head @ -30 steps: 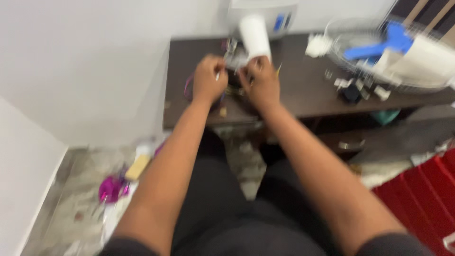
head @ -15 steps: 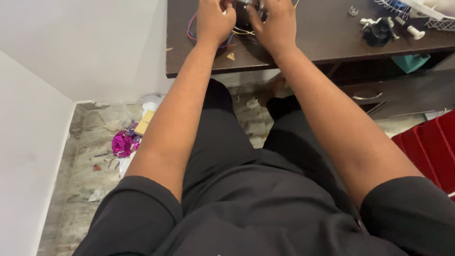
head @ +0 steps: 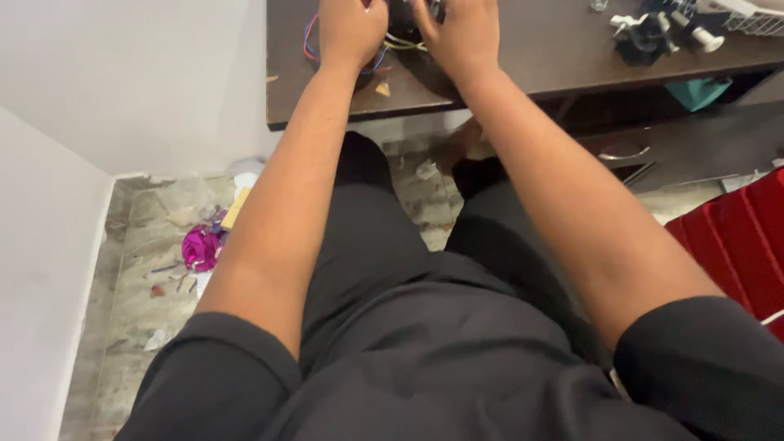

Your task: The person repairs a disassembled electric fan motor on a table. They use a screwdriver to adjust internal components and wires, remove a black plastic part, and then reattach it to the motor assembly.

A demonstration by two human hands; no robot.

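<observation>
My left hand [head: 349,31] and my right hand [head: 459,33] reach forward onto a dark brown table [head: 523,61] at the top of the view. Between them lies a small dark object [head: 402,20] with coloured wires [head: 309,45] trailing out to the left. Both hands rest against that object, but the fingertips are cut off by the top edge of the picture, so the grip is hidden. My arms stretch out over my lap in dark clothing.
Small black and white parts [head: 653,33] lie on the table at the right, beside a white wire basket [head: 747,16]. A teal thing [head: 696,91] sits under the table. A red crate [head: 739,237] is at right. Scraps and a pink foil piece [head: 200,247] litter the floor.
The view has tilted down toward my lap and the floor, so the table and hands have slid to the top edge. The hands stay at the same small wired object.
</observation>
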